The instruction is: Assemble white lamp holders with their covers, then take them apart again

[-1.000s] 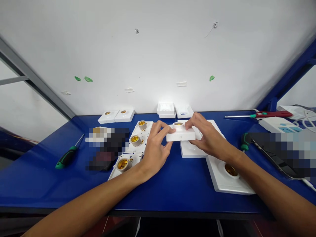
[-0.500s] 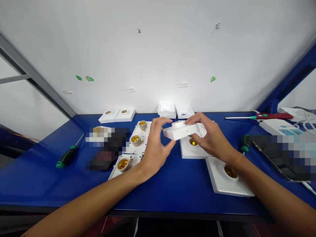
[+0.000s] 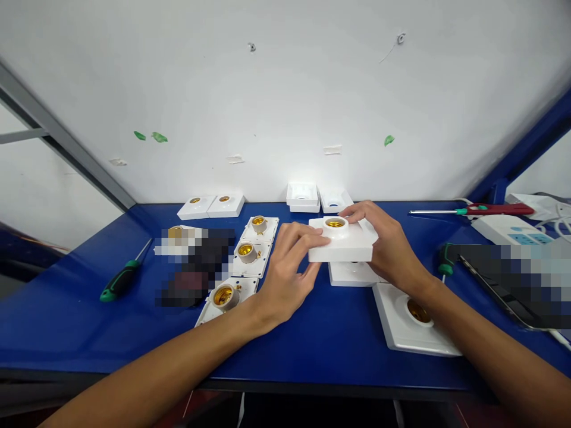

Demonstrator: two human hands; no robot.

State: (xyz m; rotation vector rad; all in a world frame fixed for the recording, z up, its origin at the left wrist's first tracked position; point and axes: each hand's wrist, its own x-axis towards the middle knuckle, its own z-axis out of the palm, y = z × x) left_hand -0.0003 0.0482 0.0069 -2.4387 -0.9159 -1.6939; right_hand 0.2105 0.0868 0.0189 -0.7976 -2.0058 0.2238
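A square white lamp holder [image 3: 341, 245] with a brass-coloured threaded socket is held above the table between both hands. My left hand [image 3: 292, 267] grips its left side, fingers on top and thumb underneath. On its right side, my right hand [image 3: 379, 238] is closed round the edge. Beneath it, another white lamp holder [image 3: 352, 274] lies partly covered. A further lamp holder [image 3: 401, 327] rests under my right forearm. Left of my left hand, several open socket bases [image 3: 252, 255] stand in a row with their brass threads facing up.
White covers [image 3: 303, 195] sit against the wall, and two lamp holders [image 3: 225, 205] stand at the back left. A green-black screwdriver [image 3: 122, 279] lies left. Right are a second screwdriver [image 3: 446, 258], a red-handled tool [image 3: 495, 210], a power strip [image 3: 504, 229] and a partly blurred phone [image 3: 495, 291].
The lamp holder in my hands has turned from a tilted side view to nearly level, its socket opening now showing. My left hand has closed onto its left side.
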